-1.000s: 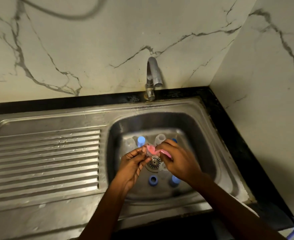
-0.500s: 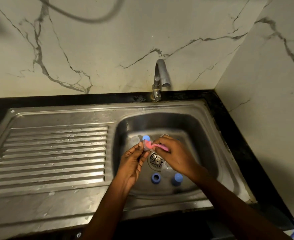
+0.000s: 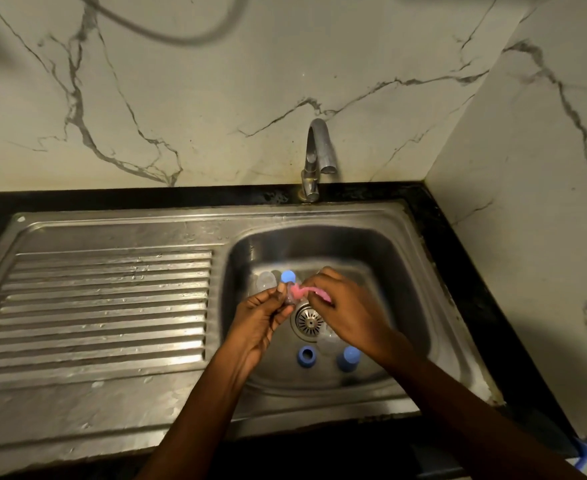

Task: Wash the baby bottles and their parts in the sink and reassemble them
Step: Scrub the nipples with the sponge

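In the sink basin (image 3: pixel 406 278), the left hand (image 3: pixel 260 317) pinches a small clear bottle part (image 3: pixel 290 296) at its fingertips, above the drain (image 3: pixel 308 320). The right hand (image 3: pixel 347 313) grips a pink brush (image 3: pixel 306 291) with fingers curled, the brush touching that part; blue caps (image 3: pixel 348 358) lie on the basin floor.

Both hands are down in the sink (image 3: pixel 410 271), right over the drain (image 3: pixel 308 322). Left hand (image 3: pixel 262 317) pinches a small clear part (image 3: pixel 290 296), and right hand (image 3: pixel 349 308) grips a pink brush (image 3: pixel 302 291) that's touching it. A blue ring (image 3: pixel 306 356) and a blue cap (image 3: pixel 348 357) sit near the front wall, with a second blue cap (image 3: pixel 287 276) behind.
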